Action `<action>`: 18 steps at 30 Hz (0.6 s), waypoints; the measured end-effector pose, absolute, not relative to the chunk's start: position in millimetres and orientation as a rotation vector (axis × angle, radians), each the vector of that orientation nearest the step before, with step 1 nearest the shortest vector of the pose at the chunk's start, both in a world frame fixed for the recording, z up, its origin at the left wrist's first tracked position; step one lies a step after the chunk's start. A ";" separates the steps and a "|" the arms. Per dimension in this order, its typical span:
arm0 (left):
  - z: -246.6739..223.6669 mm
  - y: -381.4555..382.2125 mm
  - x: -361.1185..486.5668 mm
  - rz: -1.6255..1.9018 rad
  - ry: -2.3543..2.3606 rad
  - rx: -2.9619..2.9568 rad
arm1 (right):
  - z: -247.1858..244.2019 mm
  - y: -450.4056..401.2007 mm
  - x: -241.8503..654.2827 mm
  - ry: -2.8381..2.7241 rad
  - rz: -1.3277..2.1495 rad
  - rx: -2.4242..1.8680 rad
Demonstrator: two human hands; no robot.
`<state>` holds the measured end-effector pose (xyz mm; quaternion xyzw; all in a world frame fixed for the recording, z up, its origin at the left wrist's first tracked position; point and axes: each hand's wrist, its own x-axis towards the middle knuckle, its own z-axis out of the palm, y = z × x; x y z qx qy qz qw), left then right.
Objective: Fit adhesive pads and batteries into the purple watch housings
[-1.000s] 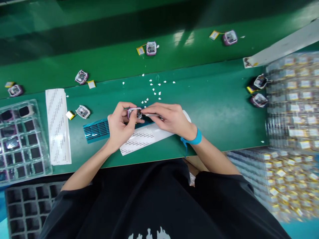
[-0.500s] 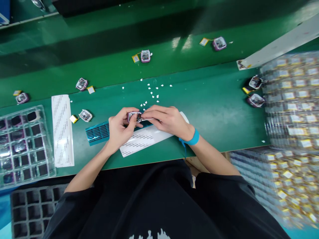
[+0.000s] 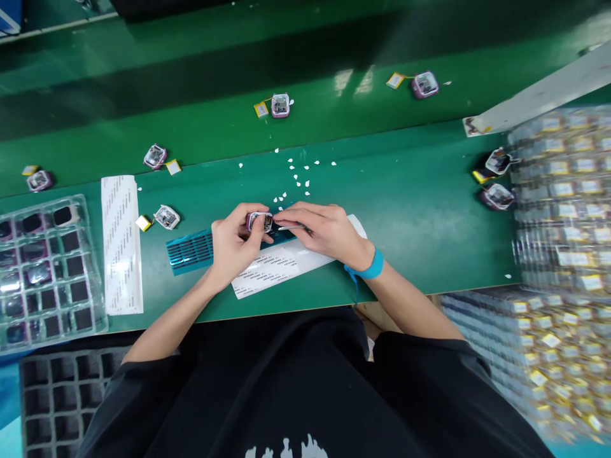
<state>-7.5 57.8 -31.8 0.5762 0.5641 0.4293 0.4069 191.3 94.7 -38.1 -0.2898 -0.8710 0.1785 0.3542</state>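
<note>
My left hand (image 3: 237, 245) is closed round a small open smartwatch case (image 3: 255, 222), its thumb lying over the opening where electronic parts show. Close on its right, my right hand (image 3: 329, 234) pinches slim metal tweezers (image 3: 290, 228). Their tips are near the case's right edge; I cannot make out whether they touch it. Below both hands lie a blue strip with dark bars (image 3: 189, 252) and a white printed sheet (image 3: 265, 275). Several small white stickers (image 3: 299, 177) are scattered just beyond the hands. A blue wrist strap (image 3: 371, 264) circles my right wrist.
Other open watch cases (image 3: 280, 105) with yellow-edged batteries are spread over the green bench (image 3: 405, 210). At left are a clear tray (image 3: 98, 273), a white printed strip (image 3: 120, 254) and a black tray (image 3: 64, 375). Stacked clear trays (image 3: 563, 210) of batteries fill the right side.
The tweezers have tilted slightly in my right hand and show more of their length. Both hands keep their places by the watch case; the view has shifted a little.
</note>
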 end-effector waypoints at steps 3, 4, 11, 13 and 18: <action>-31.9 59.4 -7.7 1.094 1.440 1.493 | -38.8 95.3 191.9 -2.251 0.484 -0.777; -31.8 59.6 -7.5 1.091 1.434 1.496 | -38.9 95.3 192.0 -2.245 0.507 -0.791; -25.3 56.7 -4.9 1.031 1.361 1.417 | -40.0 94.5 188.8 -2.185 0.538 -0.800; -18.9 57.9 -6.3 0.968 1.283 1.262 | -40.0 93.2 187.4 -2.106 0.527 -0.838; -3.0 63.8 -13.7 0.832 1.082 0.913 | -40.7 86.7 189.6 -2.131 0.383 -0.875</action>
